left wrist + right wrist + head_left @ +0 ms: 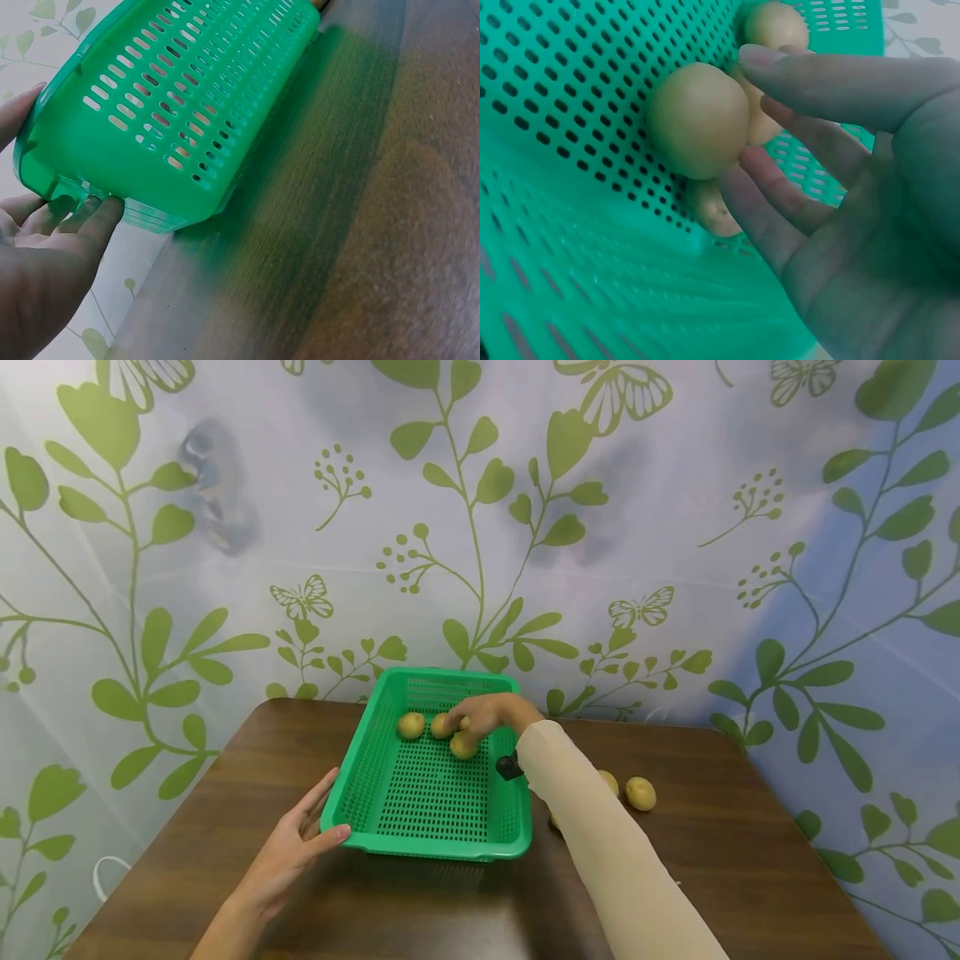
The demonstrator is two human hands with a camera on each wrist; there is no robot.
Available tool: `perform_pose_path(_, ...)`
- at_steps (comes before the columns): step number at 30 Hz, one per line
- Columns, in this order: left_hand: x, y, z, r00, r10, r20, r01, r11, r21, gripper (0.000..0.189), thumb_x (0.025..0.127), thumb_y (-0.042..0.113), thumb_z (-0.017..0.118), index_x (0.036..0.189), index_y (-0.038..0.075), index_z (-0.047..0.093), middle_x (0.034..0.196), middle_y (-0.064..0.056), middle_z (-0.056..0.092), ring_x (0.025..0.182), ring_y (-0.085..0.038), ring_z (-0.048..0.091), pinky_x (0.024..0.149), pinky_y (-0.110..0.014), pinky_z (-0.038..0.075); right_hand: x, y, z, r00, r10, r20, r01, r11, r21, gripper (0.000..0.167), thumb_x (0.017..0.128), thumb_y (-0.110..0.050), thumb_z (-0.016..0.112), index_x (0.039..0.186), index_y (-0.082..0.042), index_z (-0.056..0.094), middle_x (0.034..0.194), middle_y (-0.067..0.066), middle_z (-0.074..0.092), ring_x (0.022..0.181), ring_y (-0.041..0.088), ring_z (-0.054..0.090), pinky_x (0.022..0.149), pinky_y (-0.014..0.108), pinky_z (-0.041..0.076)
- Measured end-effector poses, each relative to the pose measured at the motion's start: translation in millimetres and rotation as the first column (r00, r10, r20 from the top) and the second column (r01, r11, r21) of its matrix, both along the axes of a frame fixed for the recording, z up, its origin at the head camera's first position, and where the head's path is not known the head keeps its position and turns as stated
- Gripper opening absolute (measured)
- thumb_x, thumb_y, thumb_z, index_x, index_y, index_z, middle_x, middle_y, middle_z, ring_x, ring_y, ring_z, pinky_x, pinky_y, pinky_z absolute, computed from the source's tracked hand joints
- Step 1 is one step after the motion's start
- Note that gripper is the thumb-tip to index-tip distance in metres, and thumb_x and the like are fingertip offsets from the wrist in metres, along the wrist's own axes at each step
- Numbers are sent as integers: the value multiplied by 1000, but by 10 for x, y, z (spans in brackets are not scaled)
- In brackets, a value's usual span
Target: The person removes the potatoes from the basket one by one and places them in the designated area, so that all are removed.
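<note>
Four potatoes (411,725) already lie in the basket (442,847) toward its far edge, more potatoes (641,794) are left on the table (720,860) beyond its right edge, the left hand (292,852) grips its near-left corner, and the right hand (486,713), fingers parted, holds nothing.

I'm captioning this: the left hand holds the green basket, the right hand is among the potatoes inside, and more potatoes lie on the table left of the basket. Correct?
One slip: the head view shows those loose potatoes on the table right of the green basket. The rest stands.
</note>
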State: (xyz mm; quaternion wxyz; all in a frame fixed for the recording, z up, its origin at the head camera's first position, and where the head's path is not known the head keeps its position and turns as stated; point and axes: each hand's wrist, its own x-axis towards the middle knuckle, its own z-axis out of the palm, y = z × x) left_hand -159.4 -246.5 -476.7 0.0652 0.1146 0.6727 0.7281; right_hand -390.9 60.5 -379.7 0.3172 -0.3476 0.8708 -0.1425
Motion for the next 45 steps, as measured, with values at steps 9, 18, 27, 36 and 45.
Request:
perform_pose_path(9,-3,-3,4,1000,6,6,-6,1000,4,81,104,2,59,168,17,12,170,-15,9,141,-10,43,103,-24,45,2,-86,-136,1000,-20,5,20,999,48,51,101,2,63,150,-9,55,151,4,51,147,29,36,114,42,38)
perform_pose_path(18,-16,2,11,1000,-11,0,11,1000,18,82,104,2,59,168,15,10,170,-15,9,143,-11,41,104,-24,45,-2,-43,-226,999,33,-11,-31,985,170,43,102,2,60,142,-14,65,152,4,50,139,26,46,100,35,49)
perform_pose_path(27,-22,11,-2,1000,-16,-8,17,1000,25,82,103,2,59,168,15,11,170,-15,9,144,-12,40,104,-25,45,10,-51,-204,996,18,87,-28,993,113,37,97,-5,73,133,-16,71,141,-4,57,134,21,49,97,31,51)
perform_pose_path(36,-14,14,-20,1000,-5,4,5,1000,27,82,103,1,59,168,16,11,170,-15,9,142,-8,41,104,-26,45,29,-69,-140,968,-11,249,-2,999,54,40,93,-1,76,131,-10,70,135,-3,57,122,17,56,92,32,54)
perform_pose_path(45,-15,10,-16,1000,-1,9,1,1000,17,82,104,2,59,168,17,10,170,-15,10,143,-11,41,103,-26,46,52,-17,-79,928,-3,373,13,1000,-24,46,92,4,76,135,0,64,135,2,56,117,20,59,93,35,54)
